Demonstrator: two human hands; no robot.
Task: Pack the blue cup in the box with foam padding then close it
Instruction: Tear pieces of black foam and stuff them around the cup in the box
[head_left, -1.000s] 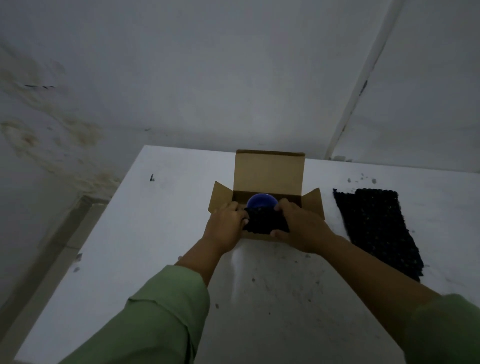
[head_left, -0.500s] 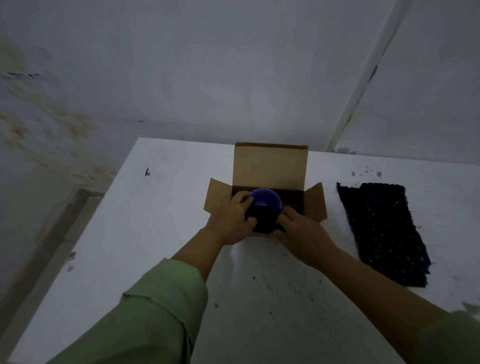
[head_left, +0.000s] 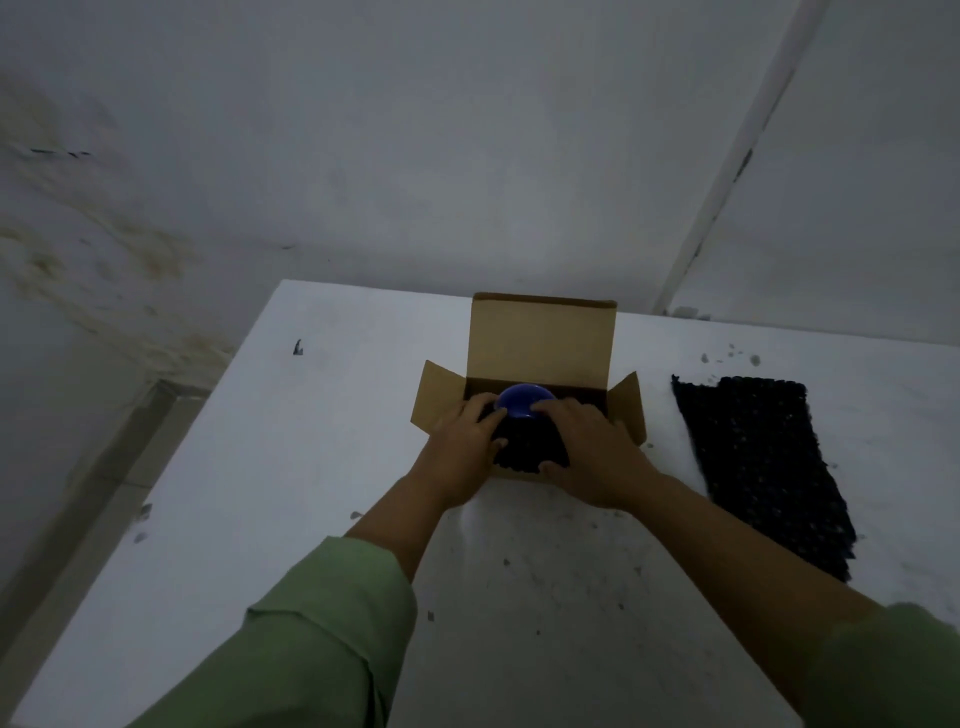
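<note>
Both hands, left and right, grip the foam-wrapped cup between them inside the box; spare foam lies right.

No readable text, label, brand or number shows on anything in view.

A white surface fills the lower view, speckled with dark crumbs toward 6 o'clock and one small dark mark at 10 o'clock. Behind it rises a grey wall, stained brownish at 9 o'clock. A pale vertical strip runs up the wall at 1 o'clock.
</note>
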